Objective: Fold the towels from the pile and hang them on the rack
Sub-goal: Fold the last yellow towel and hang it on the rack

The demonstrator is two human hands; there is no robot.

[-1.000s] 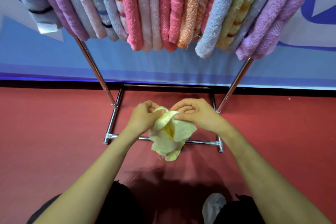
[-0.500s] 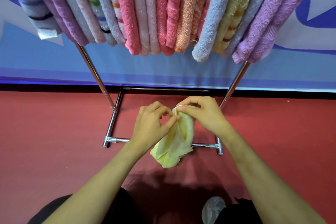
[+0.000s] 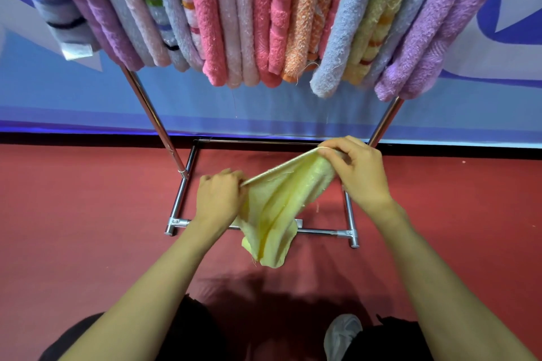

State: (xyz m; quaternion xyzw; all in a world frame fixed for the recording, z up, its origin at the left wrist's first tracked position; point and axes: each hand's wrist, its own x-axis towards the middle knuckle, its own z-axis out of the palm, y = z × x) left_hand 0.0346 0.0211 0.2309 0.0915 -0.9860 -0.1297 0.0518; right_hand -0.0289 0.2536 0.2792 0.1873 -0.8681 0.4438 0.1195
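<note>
The chrome tube rack [image 3: 152, 117] carries a tight row of folded pink, lilac, blue and orange terry towels [image 3: 234, 23]. Below them, over the red floor [image 3: 73, 228], the left hand [image 3: 218, 202] and right hand [image 3: 360, 176] each pinch one end of the taut hem of a small pale-yellow terry towel [image 3: 278, 208]; the rest hangs crumpled.

I see a matte red floor [image 3: 73, 228] running up to a black strip [image 3: 88, 138] at the foot of a blue wall [image 3: 73, 97]. Large white shapes [image 3: 498, 64] cross the blue at both sides. A soft shadow [image 3: 278, 287] darkens the floor nearest me.
</note>
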